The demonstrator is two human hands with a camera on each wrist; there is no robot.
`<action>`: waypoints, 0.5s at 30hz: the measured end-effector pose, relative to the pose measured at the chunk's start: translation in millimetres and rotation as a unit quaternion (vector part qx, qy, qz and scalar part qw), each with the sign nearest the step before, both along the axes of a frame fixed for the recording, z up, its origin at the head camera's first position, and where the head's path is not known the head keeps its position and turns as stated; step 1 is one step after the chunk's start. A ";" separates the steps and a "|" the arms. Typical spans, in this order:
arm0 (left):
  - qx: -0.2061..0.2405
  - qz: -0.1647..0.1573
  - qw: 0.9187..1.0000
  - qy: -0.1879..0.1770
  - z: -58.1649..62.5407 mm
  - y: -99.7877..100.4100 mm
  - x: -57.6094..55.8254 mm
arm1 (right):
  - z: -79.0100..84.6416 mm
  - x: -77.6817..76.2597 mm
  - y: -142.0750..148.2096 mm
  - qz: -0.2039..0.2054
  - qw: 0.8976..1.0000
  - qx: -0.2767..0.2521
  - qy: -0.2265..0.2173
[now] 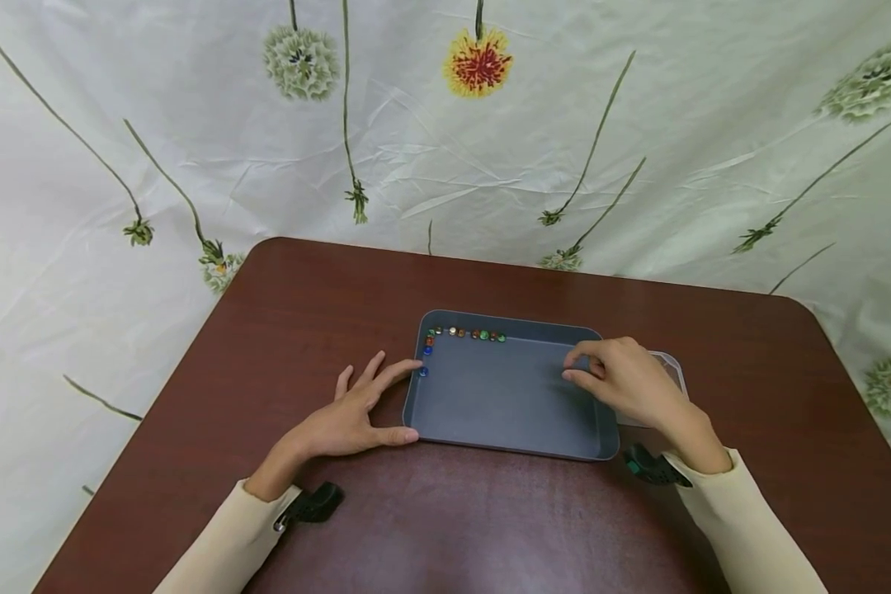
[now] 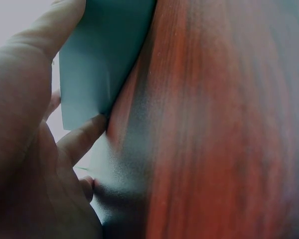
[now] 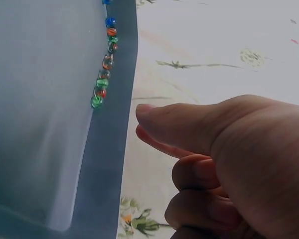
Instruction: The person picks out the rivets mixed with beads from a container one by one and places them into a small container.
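A grey-blue tray [image 1: 512, 396] lies on the table. Small coloured glass marbles [image 1: 484, 335] line its far side and run round the far left corner. One blue marble [image 1: 424, 372] sits apart, lower on the left side. My left hand [image 1: 345, 421] is spread at the tray's left end, its index finger at the rim and thumb at the near left corner. Over the tray's right end hovers my right hand [image 1: 631, 379]. Its thumb [image 3: 164, 119] and index tips are close but slightly apart, the other fingers curled; no object shows between them.
A clear plastic box [image 1: 670, 368] stands against the tray's right side, partly hidden by my right hand and forearm. The dark red wooden table [image 1: 327, 305] meets a flower-printed white cloth [image 1: 416, 148] behind. Black bands [image 1: 313, 503] sit on both wrists.
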State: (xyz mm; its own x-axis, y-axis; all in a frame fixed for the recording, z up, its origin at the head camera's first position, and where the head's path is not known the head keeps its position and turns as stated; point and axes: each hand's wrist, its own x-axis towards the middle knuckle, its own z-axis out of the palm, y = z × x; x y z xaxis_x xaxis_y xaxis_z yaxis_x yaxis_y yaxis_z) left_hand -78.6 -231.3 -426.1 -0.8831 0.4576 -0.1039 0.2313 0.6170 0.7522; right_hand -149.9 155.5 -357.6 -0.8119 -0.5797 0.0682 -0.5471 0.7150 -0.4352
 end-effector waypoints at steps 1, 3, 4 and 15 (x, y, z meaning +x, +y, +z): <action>0.000 0.000 1.000 0.000 0.2 0.0 0.0 | 0.8 -0.8 -2.4 0.001 1.000 0.002 0.001; 0.001 0.000 1.000 0.000 0.6 0.2 0.0 | 2.0 -2.5 -6.7 0.005 1.000 0.004 0.003; 0.001 0.000 1.000 0.000 0.8 0.2 0.0 | 2.5 -3.4 -8.7 0.008 1.000 0.005 0.003; 0.006 -0.001 1.000 -0.002 0.3 -0.5 0.5 | 8.3 -19.9 -35.1 0.060 0.998 0.024 0.029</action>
